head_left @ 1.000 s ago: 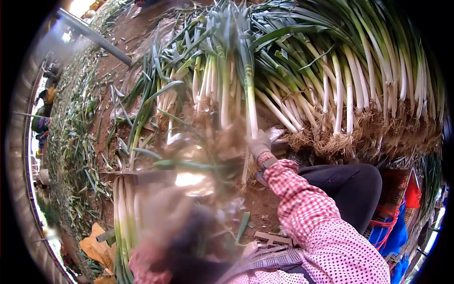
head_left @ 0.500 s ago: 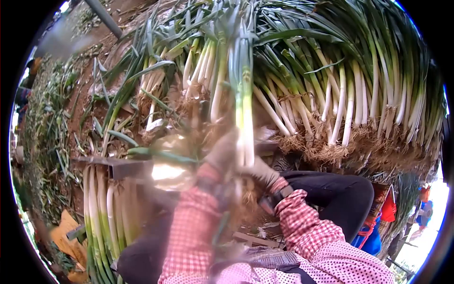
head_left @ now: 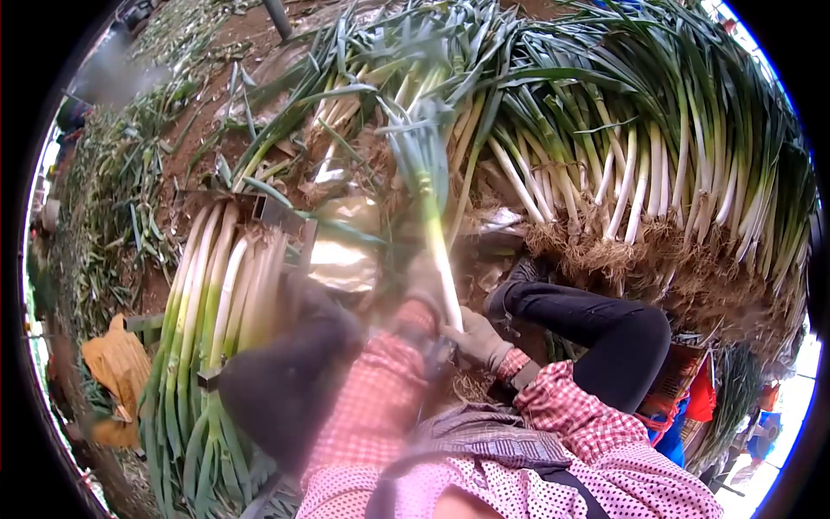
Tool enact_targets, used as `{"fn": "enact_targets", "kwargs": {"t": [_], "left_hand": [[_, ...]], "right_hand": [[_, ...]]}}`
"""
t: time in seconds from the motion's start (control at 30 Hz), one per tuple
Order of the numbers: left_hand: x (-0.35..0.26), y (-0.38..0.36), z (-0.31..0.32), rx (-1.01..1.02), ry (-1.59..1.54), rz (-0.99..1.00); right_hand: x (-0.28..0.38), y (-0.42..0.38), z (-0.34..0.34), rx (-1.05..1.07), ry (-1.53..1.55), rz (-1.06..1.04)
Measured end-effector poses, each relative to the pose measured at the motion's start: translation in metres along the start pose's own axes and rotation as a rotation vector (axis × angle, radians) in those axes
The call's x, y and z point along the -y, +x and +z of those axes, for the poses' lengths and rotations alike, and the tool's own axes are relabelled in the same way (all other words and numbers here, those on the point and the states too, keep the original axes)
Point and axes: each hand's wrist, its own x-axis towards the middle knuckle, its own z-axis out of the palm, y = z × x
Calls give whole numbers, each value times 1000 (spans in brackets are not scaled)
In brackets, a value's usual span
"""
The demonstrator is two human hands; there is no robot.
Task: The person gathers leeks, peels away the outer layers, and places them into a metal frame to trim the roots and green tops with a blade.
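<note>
A long green onion (head_left: 442,259) stands out in front of me, white root end toward me and green leaves pointing away. My right hand (head_left: 482,342), in a tan glove, is closed around its white lower end. My left hand (head_left: 424,284), also gloved, is beside the stalk a little farther up; motion blurs it and its fingers are hidden. Brown root shreds (head_left: 467,387) lie below the hands.
A long row of rooted green onions (head_left: 635,190) spreads across the far right. Trimmed-looking green onions (head_left: 194,303) rest in a metal frame (head_left: 285,214) at left. Yellow-brown cardboard (head_left: 117,368) is farther left. My bent knee (head_left: 635,342) is at right.
The view has turned, so surroundings shift right. The held green onion now tilts with its top to the left, and its root end is lower, nearer my body. My right hand stays on the root end.
</note>
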Motion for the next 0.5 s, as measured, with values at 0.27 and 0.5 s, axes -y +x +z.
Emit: {"fn": "enact_targets", "kwargs": {"t": [0.27,0.5], "left_hand": [[-211,-61,-25,124,-550,-493],[-218,-77,8,99,532,1192]], "right_hand": [[25,-16,-50,3,112,47],[128,-187,-141,169,-365,102]]}}
